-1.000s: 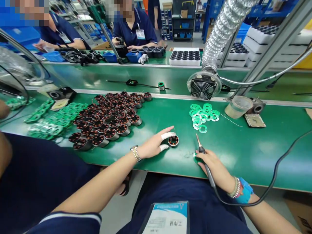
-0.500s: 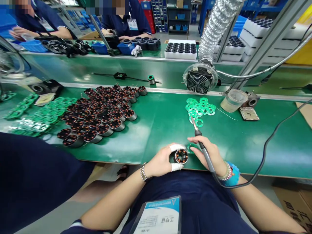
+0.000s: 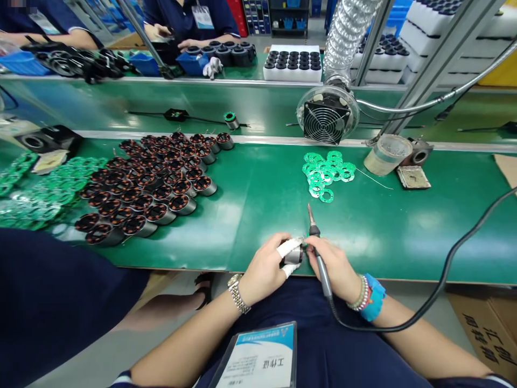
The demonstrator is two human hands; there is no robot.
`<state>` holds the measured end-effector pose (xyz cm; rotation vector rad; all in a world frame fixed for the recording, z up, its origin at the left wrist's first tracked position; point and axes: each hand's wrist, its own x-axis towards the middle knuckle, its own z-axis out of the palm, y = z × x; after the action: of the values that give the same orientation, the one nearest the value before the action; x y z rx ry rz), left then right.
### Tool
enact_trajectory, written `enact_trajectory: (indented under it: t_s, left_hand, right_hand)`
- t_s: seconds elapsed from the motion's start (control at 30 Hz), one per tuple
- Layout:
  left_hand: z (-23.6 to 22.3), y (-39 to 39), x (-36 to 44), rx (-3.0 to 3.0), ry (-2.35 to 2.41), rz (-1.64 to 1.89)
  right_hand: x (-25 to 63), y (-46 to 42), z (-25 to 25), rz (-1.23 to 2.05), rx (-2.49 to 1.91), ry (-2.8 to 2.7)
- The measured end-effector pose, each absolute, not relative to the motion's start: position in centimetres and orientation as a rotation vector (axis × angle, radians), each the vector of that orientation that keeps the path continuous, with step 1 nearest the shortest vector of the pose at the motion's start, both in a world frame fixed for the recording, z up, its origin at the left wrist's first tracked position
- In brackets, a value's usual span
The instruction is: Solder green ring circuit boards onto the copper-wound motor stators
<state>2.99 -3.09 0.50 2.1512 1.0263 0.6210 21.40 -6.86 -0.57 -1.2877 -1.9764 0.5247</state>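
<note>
My left hand [image 3: 264, 269], with white wraps on its thumb and a finger, is closed around a motor stator [image 3: 293, 255] near the bench's front edge. The stator lies tilted, its metal side towards me. My right hand [image 3: 333, 264] holds a soldering iron [image 3: 322, 264] across its palm, the tip pointing away over the bench. That hand's fingertips meet the stator's right end, where a sliver of green shows; most of it is hidden. Beyond the iron's tip lies a loose pile of green ring-shaped circuit boards [image 3: 326, 172].
Rows of stators [image 3: 139, 202] stand on the left, with green board panels [image 3: 67, 188] beside them. A fan [image 3: 326, 123] on a foil duct sits at the back. Right of it are a plastic cup [image 3: 388, 156] and a sponge tray [image 3: 414, 178]. The iron's cord [image 3: 440, 275] loops right.
My right hand has moved left against the stator with the green ring board in its fingers. The stator has turned from face-up to side-on. The camera view has shifted slightly.
</note>
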Motion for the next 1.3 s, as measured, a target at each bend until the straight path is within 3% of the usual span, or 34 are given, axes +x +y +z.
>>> enact_trajectory:
  t_s: [0.43, 0.7, 1.3]
  left_hand:
    - [-0.5, 0.7, 2.4, 2.027, 0.921, 0.671]
    - [-0.6, 0.7, 2.4, 2.063, 0.918, 0.679]
    - [-0.6, 0.7, 2.5, 2.084, 0.914, 0.687]
  right_hand:
    - [27.5, -8.3, 1.0, 0.513, -1.341, -1.782]
    - [27.7, -8.9, 1.0, 0.713, -1.214, -1.764]
    - [27.4, -8.6, 1.0, 0.770, -1.252, -1.711]
